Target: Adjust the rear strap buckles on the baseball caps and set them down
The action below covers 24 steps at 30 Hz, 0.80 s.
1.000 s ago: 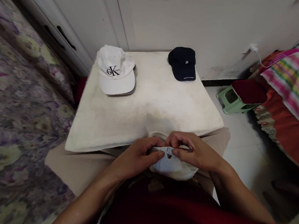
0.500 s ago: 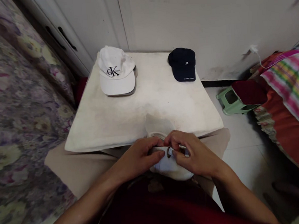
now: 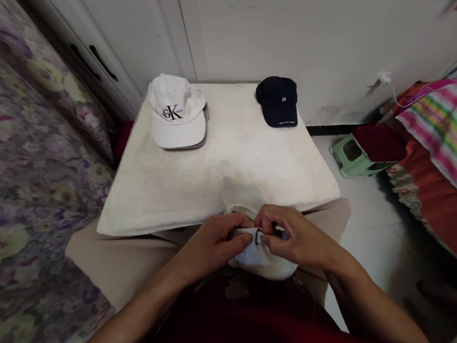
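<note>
A light-coloured baseball cap point(image 3: 256, 262) rests in my lap, its brim reaching over the table's near edge. My left hand point(image 3: 226, 238) pinches the cap's back strap just left of a small metal buckle point(image 3: 257, 237). On the buckle's other side, my right hand point(image 3: 284, 230) pinches the strap end between thumb and forefinger. Part of the strap is hidden by my fingers. Farther back on the table lie a white cap point(image 3: 177, 112) with black lettering, at the left, and a navy cap point(image 3: 278, 102), at the right.
The table point(image 3: 227, 155) has a cream cloth cover. A floral curtain point(image 3: 27, 210) hangs on the left. At the right stand a green stool point(image 3: 349, 155) with a dark red top and a bed with a striped cloth point(image 3: 443, 115). A white cabinet point(image 3: 140, 35) stands behind.
My right hand has shifted the strap end slightly at the buckle. My left hand keeps its pinch. The caps on the table have stayed put while the view tilted slightly.
</note>
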Motion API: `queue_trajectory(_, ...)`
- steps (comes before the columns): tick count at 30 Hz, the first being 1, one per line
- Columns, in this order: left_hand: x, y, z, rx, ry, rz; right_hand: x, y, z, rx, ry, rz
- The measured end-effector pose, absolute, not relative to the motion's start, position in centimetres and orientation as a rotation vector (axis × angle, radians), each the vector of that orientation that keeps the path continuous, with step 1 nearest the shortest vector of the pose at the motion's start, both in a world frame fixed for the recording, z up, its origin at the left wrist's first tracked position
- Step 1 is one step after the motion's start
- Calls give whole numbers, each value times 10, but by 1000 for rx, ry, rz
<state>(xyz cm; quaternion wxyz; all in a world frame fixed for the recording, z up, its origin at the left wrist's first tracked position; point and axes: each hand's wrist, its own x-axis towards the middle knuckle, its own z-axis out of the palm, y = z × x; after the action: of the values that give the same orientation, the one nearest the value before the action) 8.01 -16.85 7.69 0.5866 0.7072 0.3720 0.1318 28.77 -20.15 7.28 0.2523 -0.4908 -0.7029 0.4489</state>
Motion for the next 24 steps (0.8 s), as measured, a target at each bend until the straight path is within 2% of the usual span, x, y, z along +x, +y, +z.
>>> queue_trajectory(9, 78, -169, 76, 1736, 911, 288, 295, -203, 68, -1220, -1792, 1329)
queue_trajectory(15, 78, -168, 75, 1741, 886, 278, 294, -204, 67, -1257, -1769, 1272)
queue_trajectory(24, 75, -166, 71, 1623, 830, 240, 296, -201, 60, -1132, -1658, 1452)
